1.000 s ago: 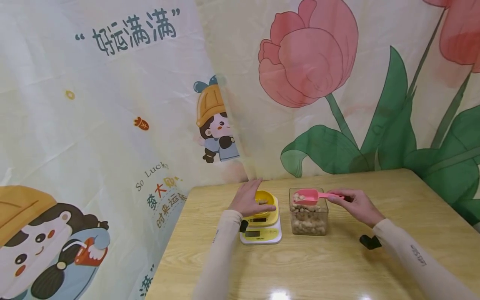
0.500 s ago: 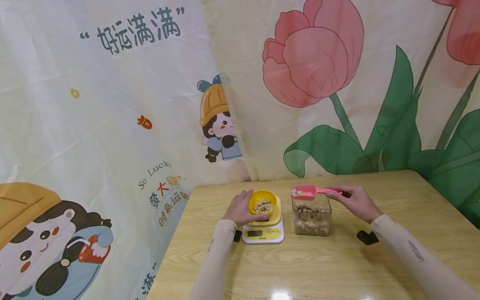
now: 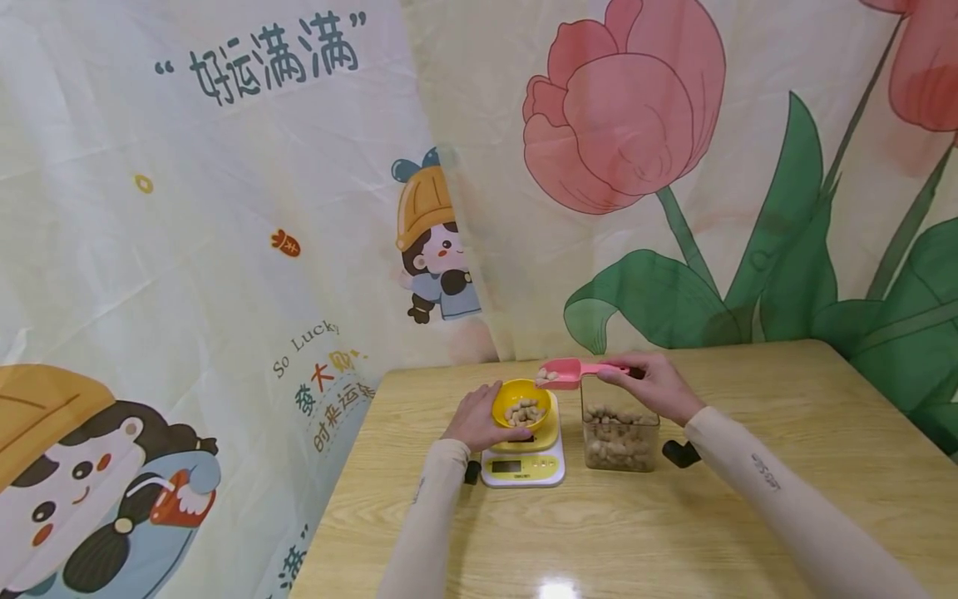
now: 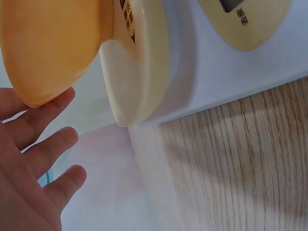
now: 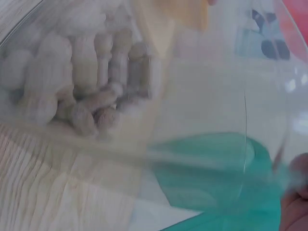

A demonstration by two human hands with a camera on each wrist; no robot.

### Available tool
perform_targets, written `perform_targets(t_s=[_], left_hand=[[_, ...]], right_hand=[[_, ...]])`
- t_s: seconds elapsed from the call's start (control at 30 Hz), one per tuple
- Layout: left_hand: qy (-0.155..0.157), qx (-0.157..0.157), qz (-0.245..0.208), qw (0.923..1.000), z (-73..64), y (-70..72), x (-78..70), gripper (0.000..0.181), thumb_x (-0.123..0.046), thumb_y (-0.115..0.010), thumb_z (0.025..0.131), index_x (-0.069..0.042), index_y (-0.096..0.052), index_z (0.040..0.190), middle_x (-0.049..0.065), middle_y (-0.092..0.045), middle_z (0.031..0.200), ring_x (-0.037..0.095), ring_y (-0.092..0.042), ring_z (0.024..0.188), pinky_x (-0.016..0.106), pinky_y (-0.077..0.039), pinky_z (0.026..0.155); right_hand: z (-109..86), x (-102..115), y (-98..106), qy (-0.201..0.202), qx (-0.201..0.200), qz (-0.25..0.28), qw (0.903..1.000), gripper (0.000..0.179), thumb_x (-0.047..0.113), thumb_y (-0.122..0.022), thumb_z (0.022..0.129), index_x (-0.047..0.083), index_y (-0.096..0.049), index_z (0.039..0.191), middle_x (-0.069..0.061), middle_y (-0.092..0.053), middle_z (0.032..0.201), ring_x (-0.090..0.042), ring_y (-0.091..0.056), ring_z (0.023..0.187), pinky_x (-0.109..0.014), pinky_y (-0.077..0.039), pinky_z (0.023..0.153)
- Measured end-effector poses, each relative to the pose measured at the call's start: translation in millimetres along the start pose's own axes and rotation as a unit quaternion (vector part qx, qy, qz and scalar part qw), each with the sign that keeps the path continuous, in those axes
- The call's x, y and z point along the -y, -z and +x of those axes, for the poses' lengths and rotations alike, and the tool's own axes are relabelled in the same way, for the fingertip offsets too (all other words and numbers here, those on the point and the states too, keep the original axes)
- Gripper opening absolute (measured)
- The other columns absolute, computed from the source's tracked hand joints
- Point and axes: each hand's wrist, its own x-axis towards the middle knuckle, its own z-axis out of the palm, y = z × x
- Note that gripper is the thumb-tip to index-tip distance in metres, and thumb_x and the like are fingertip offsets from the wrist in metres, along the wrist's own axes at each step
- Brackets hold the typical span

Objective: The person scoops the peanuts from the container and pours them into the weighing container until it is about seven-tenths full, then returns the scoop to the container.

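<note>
A yellow bowl (image 3: pixel 521 388) with several peanuts (image 3: pixel 524 412) in it stands on a white and yellow kitchen scale (image 3: pixel 550 471). My left hand (image 3: pixel 473 420) holds the bowl's left side, thumb across the front; in the left wrist view, some fingertips (image 4: pixel 62 98) touch its wall while others stand apart. My right hand (image 3: pixel 662 389) grips a pink scoop (image 3: pixel 565 373) by its handle. The scoop carries a few peanuts (image 3: pixel 546 377) and hangs beside the bowl's right rim, its mouth facing left. Below the right hand, a clear square container (image 3: pixel 621 423) is partly filled with peanuts.
Everything stands on a light wooden table (image 3: pixel 599 532). Close behind its far edge hangs a printed cloth (image 3: pixel 509 249) with tulips and cartoon figures. In the right wrist view, the container's clear wall (image 5: pixel 202 106) blurs much of the scene.
My right hand has carried the scoop with its peanuts up out of the container and left to the bowl. My left hand has drawn back from over the bowl to its left side.
</note>
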Motion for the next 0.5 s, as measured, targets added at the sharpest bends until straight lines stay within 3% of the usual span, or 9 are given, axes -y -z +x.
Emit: perform_targets(t_s=[0.17,0.5], left_hand=[[0.004,0.004,0.003,1.0,-0.8,1.1,-1.9,0.117,-0.082,-0.068,0.071,-0.019,-0.029,0.161,0.012,-0.037,0.16,0.035,-0.036,0.144,0.053,-0.03,0.118],[-0.006,-0.004,0.008,0.9999,-1.0,1.2,-1.2,0.115,-0.081,-0.069,0.072,-0.016,-0.031,0.16,0.012,-0.041,0.157,0.035,-0.041,0.139,0.054,-0.036,0.115]], right_hand=[[7.8,6,-11,-0.005,0.032,-0.046,0.9984,0.027,0.04,-0.075,0.092,0.02,-0.078,0.11,0.001,-0.067,0.087,-0.022,-0.054,0.076,-0.029,-0.048,0.061],[18.7,21,-17,0.06,0.098,-0.159,0.9806,0.036,0.058,-0.068,0.089,0.026,-0.079,0.099,0.015,-0.065,0.078,-0.012,-0.053,0.067,-0.028,-0.047,0.058]])
